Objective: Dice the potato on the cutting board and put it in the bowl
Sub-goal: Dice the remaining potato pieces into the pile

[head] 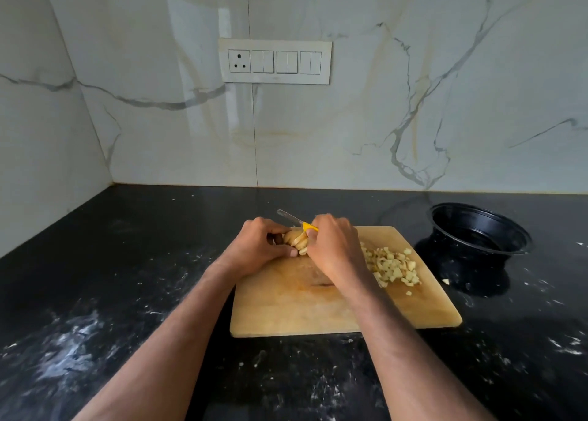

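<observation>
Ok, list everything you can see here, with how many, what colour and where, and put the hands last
cutting board: one, light wood, on the counter, centre
potato piece: one, pale yellow, partly sliced, at the board's far left edge
diced potato: a pile, pale yellow, on the board's right side
stray potato bit: one, pale, on the counter beside the bowl
knife: one, yellow handle, silver blade, over the potato piece
bowl: one, black, on the counter right of the board, nothing visible in it
counter: one, black with white flecks
switch panel: one, white, on the marble wall
left hand: one, holds the potato piece
right hand: one, grips the knife
</observation>
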A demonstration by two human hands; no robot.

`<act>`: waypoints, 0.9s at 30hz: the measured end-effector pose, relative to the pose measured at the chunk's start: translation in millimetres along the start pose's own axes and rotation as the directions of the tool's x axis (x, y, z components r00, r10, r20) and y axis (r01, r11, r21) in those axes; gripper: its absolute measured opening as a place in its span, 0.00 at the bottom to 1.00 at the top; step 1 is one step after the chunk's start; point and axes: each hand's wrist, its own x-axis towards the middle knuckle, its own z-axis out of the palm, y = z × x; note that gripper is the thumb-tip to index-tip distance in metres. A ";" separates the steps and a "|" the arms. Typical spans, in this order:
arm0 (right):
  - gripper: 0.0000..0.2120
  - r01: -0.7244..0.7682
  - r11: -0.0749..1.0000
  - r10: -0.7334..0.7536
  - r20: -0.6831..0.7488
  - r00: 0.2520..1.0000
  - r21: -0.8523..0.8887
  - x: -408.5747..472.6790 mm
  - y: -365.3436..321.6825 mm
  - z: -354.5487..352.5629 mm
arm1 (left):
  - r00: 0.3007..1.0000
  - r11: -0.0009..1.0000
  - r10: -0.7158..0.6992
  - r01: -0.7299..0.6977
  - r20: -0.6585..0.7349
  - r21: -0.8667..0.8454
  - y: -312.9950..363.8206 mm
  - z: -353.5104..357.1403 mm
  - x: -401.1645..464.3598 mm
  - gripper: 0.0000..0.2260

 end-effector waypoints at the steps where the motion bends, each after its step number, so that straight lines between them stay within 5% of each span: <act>1: 0.10 0.003 1.000 -0.002 -0.008 1.000 0.008 3.0 1.7 2.6 | 1.000 1.000 0.009 -0.009 0.011 0.005 -3.2 -1.1 1.3 0.16; 10: 0.10 -0.002 1.000 0.002 -0.046 0.999 0.013 5.3 12.5 -2.7 | 0.998 1.000 0.015 -0.014 0.065 -0.015 2.0 -9.1 -6.5 0.16; 27: 0.11 0.038 0.996 -0.032 -0.063 0.997 0.082 5.5 1.7 4.4 | 0.964 0.983 -0.162 0.176 -0.209 0.046 15.7 0.4 -7.6 0.17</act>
